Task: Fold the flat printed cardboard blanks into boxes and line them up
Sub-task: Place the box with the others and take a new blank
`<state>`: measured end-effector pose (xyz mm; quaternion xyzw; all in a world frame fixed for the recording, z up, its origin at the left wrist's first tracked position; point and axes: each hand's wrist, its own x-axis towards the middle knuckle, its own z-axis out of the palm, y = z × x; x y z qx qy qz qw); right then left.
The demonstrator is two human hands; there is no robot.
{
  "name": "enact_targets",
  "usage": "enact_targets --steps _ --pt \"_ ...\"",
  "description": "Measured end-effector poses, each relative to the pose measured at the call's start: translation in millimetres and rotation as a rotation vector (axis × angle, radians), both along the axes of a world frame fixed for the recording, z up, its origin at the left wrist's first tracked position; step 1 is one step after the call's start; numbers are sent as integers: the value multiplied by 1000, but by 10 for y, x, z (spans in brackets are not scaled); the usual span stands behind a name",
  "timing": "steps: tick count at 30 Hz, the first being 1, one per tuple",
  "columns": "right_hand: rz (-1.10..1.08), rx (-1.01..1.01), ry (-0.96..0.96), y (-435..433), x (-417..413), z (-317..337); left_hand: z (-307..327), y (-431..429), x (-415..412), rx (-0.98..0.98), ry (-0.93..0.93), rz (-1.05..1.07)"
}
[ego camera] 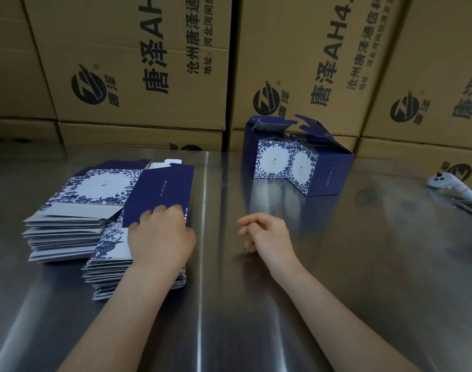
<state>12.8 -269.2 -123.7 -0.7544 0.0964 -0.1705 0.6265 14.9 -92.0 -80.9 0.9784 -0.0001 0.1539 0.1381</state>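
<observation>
Cardboard blanks (68, 226) are lying in two stacks on the table (337, 277), directly under and to the left of the left hand (159, 237). Its fingers (162, 210) are curling over the near edge of the top navy blank (159, 189), gripping it. The right hand (267, 234) is hovering over the table, its fingers (253, 218) hanging loosely curled, holding nothing. Folded boxes (275, 159) are standing well beyond those fingers, against brown cartons (149, 63).

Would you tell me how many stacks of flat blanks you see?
2. The farther stack lies at the left; the nearer stack sits beside it, under the left hand, which holds the top blank.
</observation>
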Motion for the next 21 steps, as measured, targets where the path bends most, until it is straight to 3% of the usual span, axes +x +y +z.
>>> enact_targets --steps 11,21 --pt "32 47 14 28 -32 22 21 -110 -82 33 60 -80" --pt "256 493 103 88 -78 132 50 -344 -286 10 -31 -146"
